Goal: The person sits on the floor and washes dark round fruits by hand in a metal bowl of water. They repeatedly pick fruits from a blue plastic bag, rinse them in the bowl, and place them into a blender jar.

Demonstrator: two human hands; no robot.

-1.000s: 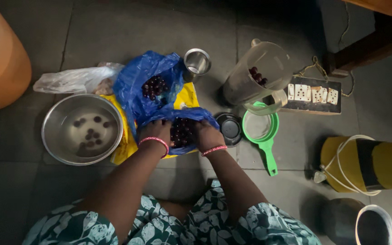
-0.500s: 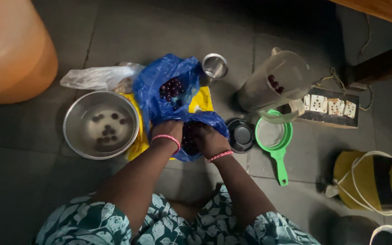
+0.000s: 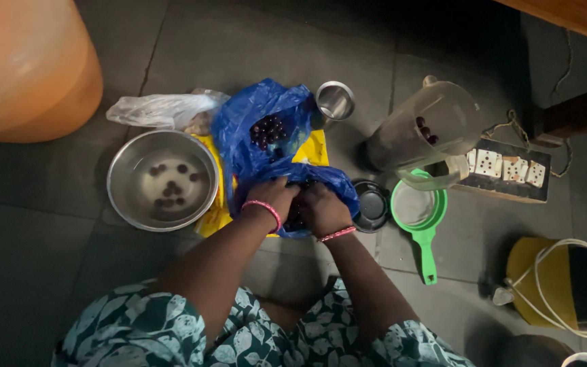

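Down on the dark tiled floor, going from my left: a steel bowl (image 3: 163, 180) with a few dark fruits sitting in water, then the blue plastic bag (image 3: 266, 132) lying on a yellow sheet (image 3: 215, 214). My left hand (image 3: 276, 197) and right hand (image 3: 322, 207) are both pushed into the bag's near fold, among the dark berries (image 3: 268, 130); whether the fingers have closed on any fruit I cannot tell, since the plastic hides them. Right of them lie a black lid (image 3: 373, 204), a green strainer (image 3: 418, 211) and a tilted blender jar (image 3: 426, 129) with some berries inside. I think the thin bag could tear or slump if I tug it, spilling berries across the floor.
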